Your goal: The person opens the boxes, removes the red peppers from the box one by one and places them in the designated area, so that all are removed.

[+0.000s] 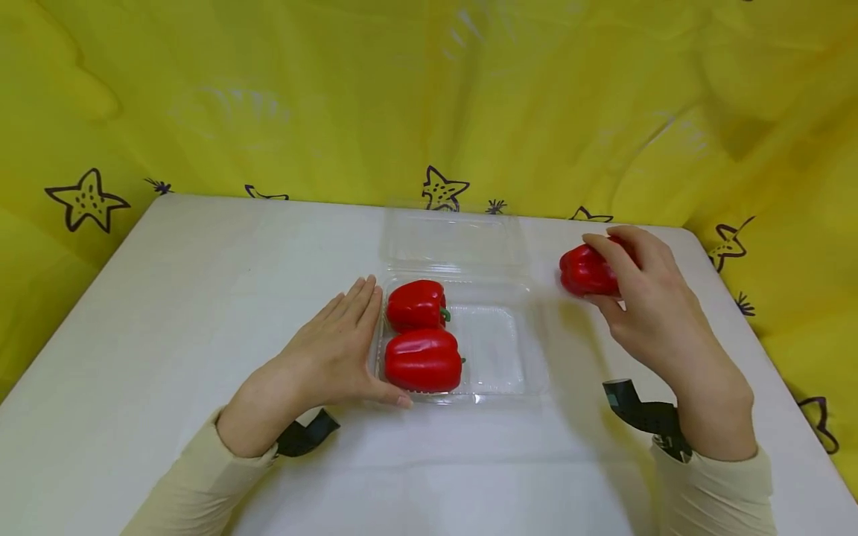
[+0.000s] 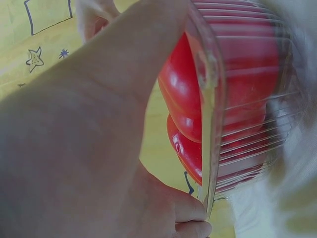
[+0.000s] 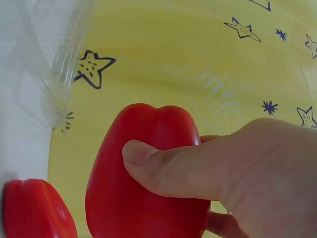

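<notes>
Two red bell peppers, one at the back (image 1: 415,305) and one in front (image 1: 424,361), lie in the left half of a clear plastic clamshell container (image 1: 496,350). Its lid (image 1: 452,238) is folded back. My left hand (image 1: 328,353) rests against the container's left side, fingers straight, thumb along the front edge. To the right of the container, my right hand (image 1: 646,298) grips a third red bell pepper (image 3: 148,183), thumb pressed on its side. Beside it, another red pepper (image 3: 37,210) shows on the white surface in the right wrist view; the hand mostly hides it from the head view.
The white table (image 1: 201,298) carries the container near its middle. Behind it and at both sides hangs a yellow cloth (image 1: 335,97) with drawn stars. Dark wrist mounts (image 1: 643,417) sit on both wrists.
</notes>
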Tool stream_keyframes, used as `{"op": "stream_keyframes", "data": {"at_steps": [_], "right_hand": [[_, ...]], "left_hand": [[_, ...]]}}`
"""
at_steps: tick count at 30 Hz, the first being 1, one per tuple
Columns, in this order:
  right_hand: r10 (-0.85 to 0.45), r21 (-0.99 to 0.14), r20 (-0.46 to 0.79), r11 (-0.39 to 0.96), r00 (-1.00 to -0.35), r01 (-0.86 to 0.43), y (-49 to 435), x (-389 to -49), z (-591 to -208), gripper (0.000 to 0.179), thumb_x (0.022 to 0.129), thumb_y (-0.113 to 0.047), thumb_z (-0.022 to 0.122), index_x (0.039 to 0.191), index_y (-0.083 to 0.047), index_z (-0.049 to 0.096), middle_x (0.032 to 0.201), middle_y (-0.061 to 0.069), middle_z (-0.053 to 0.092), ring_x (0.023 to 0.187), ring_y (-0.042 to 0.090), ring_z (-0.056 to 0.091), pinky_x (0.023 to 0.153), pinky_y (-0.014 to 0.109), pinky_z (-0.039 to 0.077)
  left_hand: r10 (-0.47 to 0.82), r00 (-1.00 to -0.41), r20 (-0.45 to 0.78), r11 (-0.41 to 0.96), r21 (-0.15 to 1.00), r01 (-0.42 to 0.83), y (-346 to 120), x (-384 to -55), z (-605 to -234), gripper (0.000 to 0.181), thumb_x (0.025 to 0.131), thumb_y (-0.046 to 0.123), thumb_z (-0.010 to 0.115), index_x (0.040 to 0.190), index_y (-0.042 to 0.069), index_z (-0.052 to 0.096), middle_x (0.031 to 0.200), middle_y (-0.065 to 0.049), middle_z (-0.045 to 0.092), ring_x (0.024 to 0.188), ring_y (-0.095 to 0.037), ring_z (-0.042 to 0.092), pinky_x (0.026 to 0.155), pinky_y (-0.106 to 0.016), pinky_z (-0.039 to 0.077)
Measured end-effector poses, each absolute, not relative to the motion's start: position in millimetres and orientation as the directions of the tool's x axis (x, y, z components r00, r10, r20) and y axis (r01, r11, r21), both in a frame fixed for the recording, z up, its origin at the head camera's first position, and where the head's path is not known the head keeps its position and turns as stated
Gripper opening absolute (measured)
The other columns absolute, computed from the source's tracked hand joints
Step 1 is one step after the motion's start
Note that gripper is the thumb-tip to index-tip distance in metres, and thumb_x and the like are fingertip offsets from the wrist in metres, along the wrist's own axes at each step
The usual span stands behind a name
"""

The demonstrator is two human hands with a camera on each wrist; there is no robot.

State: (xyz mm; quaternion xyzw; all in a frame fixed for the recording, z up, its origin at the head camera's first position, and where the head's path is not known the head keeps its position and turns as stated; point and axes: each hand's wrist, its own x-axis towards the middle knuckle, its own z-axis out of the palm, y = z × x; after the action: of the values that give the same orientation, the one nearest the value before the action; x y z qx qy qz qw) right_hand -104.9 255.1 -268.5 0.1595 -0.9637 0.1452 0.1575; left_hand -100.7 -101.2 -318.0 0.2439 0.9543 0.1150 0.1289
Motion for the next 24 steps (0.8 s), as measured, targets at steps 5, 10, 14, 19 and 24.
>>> {"op": "stream_keyframes", "data": {"at_steps": [5,10,14,19,24], "right_hand": [[-0.242,-0.222,0.365,0.915,-0.899,-0.337,270.6,-104.6,-267.8,0.07,0.073,0.013,0.077,0.137,-0.005,0.053,0.141,0.026,0.042,0.133,0.045,0.035,0.093,0.069,0.045],[-0.21,-0.224,0.409,0.92,-0.888,-0.321,285.1,-108.1,-269.3,0.071,0.072,0.016,0.076,0.136,-0.003,0.054,0.139,0.028,0.043,0.131,0.046,0.036,0.094,0.068,0.043],[-0.178,-0.245,0.399,0.925,-0.9,-0.291,292.6,-112.6,-272.8,0.07,0.074,0.015,0.075,0.138,-0.002,0.052,0.141,0.029,0.041,0.132,0.047,0.033,0.094,0.07,0.043],[-0.147,-0.269,0.397,0.925,-0.906,-0.268,299.3,-117.8,-277.8,0.069,0.077,0.014,0.073,0.141,-0.001,0.05,0.144,0.028,0.038,0.136,0.047,0.031,0.095,0.071,0.042],[-0.111,-0.3,0.424,0.919,-0.899,-0.255,309.1,-122.3,-283.0,0.067,0.082,0.01,0.07,0.144,-0.002,0.046,0.149,0.025,0.035,0.143,0.043,0.026,0.097,0.072,0.04]], "left_hand": [[0.494,-0.849,-0.189,0.855,0.284,0.435,-98.8,-100.2,-317.5,0.137,0.061,0.079,0.074,0.157,-0.002,0.016,0.166,-0.018,0.014,0.155,-0.035,0.008,0.124,-0.052,0.019],[0.502,-0.845,-0.183,0.85,0.285,0.443,-98.7,-99.3,-317.7,0.138,0.062,0.079,0.073,0.156,-0.003,0.017,0.166,-0.019,0.013,0.155,-0.036,0.009,0.124,-0.052,0.02],[0.499,-0.847,-0.184,0.851,0.286,0.44,-99.5,-99.8,-317.9,0.138,0.061,0.08,0.073,0.156,-0.003,0.016,0.166,-0.019,0.013,0.155,-0.036,0.009,0.124,-0.052,0.02],[0.491,-0.851,-0.186,0.856,0.288,0.43,-100.2,-100.5,-318.2,0.138,0.061,0.078,0.074,0.156,-0.003,0.017,0.166,-0.018,0.013,0.155,-0.036,0.009,0.124,-0.052,0.02],[0.491,-0.851,-0.185,0.855,0.288,0.431,-99.8,-100.7,-319.0,0.138,0.061,0.077,0.075,0.156,-0.003,0.017,0.166,-0.018,0.013,0.155,-0.036,0.01,0.124,-0.052,0.02]]}}
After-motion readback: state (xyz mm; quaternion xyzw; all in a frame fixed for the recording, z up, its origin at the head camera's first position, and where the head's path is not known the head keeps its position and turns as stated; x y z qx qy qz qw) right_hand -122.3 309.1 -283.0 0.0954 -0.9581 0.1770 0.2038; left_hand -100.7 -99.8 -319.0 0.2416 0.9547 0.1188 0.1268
